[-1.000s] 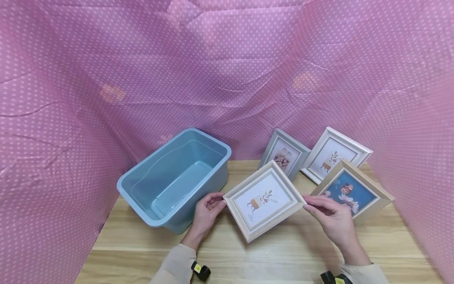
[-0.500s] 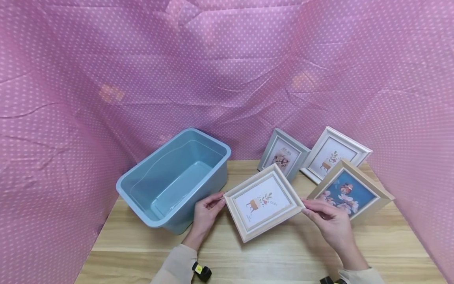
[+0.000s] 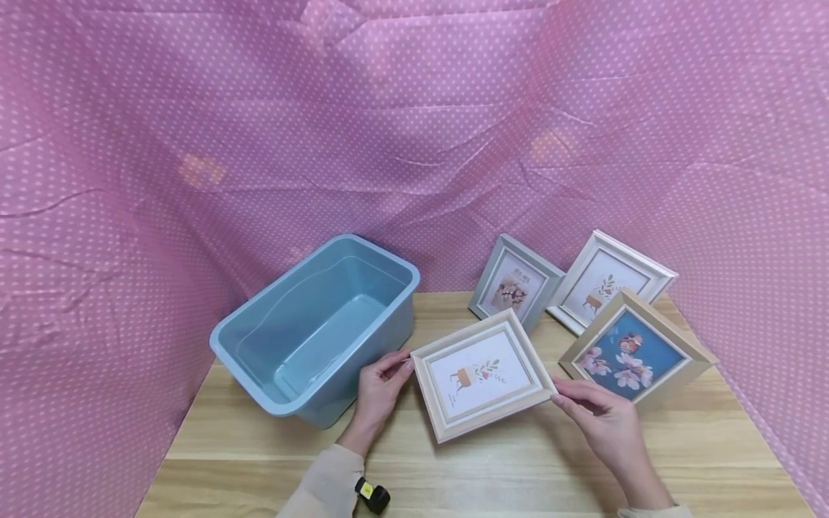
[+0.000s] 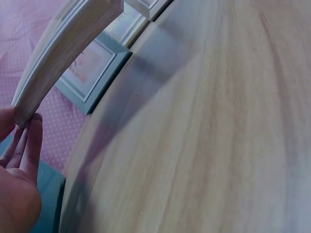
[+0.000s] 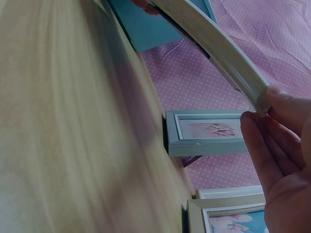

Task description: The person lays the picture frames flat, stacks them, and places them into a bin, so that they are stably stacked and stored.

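Note:
A cream picture frame [image 3: 482, 374] with a potted-plant print is held face up and tilted over the table. My left hand [image 3: 378, 392] pinches its left corner between thumb and fingers. At the right corner, my right hand [image 3: 602, 421] pinches it the same way. Both wrist views show the frame's edge raised off the wood, the left hand [image 4: 19, 179] gripping one end and the right hand [image 5: 282, 150] the other. Just left of my left hand stands a blue plastic bin [image 3: 382, 338], with nothing seen inside.
Behind the held frame stands a grey picture frame [image 3: 514, 284] with a blossom print. A white frame [image 3: 605, 284] is at the back right, partly covered by a tan frame [image 3: 631, 352] with a blue flower picture. Pink dotted cloth [image 3: 414, 144] surrounds the wooden table [image 3: 492, 475].
The held frame has turned slightly clockwise and tipped flatter, its top corner coming down and right. Both hands keep their pinch, the right one a little lower. The bin and standing frames stay put.

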